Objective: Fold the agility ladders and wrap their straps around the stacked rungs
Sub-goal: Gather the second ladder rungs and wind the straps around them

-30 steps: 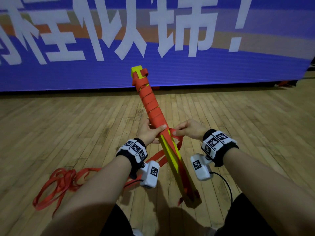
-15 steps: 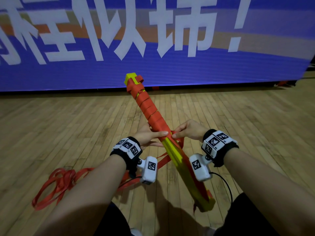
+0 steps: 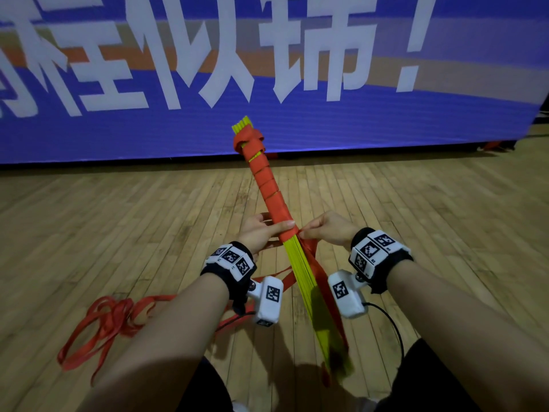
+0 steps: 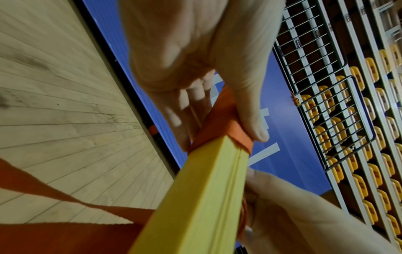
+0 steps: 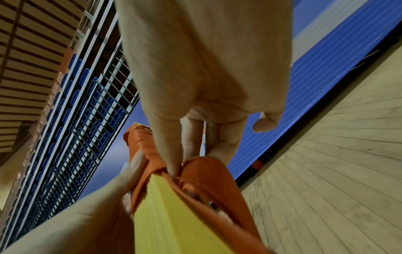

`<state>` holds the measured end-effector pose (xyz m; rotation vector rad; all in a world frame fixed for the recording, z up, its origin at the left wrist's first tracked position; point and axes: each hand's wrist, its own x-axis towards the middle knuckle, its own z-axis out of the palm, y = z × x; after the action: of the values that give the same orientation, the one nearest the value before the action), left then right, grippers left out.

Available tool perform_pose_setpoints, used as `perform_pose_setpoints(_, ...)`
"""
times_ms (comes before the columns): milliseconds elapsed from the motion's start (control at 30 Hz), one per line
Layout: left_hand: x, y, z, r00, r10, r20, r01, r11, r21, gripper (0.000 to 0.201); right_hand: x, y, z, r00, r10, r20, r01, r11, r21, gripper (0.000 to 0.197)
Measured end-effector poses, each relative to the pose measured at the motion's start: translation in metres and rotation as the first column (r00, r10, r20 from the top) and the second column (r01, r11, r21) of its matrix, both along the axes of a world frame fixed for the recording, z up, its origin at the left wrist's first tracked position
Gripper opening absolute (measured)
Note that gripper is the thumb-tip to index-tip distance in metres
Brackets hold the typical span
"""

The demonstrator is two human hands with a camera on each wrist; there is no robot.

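A stack of yellow ladder rungs (image 3: 306,281) is held in the air, pointing away and up towards the banner. Its far half is wound with orange strap (image 3: 269,185). My left hand (image 3: 261,231) grips the stack at the last turn, thumb across the strap (image 4: 219,123). My right hand (image 3: 322,230) pinches the loose strap (image 5: 204,170) against the right side of the stack (image 5: 165,214). The rest of the strap trails off to the left and lies in loops (image 3: 104,322) on the floor.
The wooden gym floor (image 3: 416,218) spreads all round. A blue banner with big white characters (image 3: 297,69) stands along the far edge. The wrist views show railings and rows of stadium seats (image 4: 356,120) beyond it.
The stack has turned in my hands: its far end swung right and now shows the rung edges, its near end dropped back towards me. Both hands stay at the last strap turn.
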<state>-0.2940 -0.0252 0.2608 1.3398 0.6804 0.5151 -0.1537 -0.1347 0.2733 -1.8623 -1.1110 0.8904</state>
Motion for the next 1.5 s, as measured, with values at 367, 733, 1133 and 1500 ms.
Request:
perform_pose_setpoints(367,0.002,0.0,0.002,0.998,0.049,0.032,-0.05,0.999,0.017,0.05,-0.005,0.005,-0.003,0.997,0.008,0.078,-0.007,1.0,-0.019,0.023)
perform_pose_setpoints(733,-0.009,0.012,0.006,0.972,-0.221,0.077,0.228,0.969,-0.094,0.054,0.002,-0.002,-0.003,0.997,0.061,-0.049,-0.059,0.997,0.04,0.023)
perform_pose_setpoints(1133,-0.007,0.006,0.005,0.97,-0.242,0.013,0.242,0.966,-0.088,0.045,0.001,-0.003,-0.002,0.998,0.016,-0.063,-0.011,0.998,0.068,0.006)
perform_pose_setpoints(1500,-0.003,0.002,0.001,0.994,-0.092,-0.066,0.098,0.99,0.099,0.051,-0.002,0.001,0.0,0.999,0.008,0.052,-0.005,0.998,-0.061,0.023)
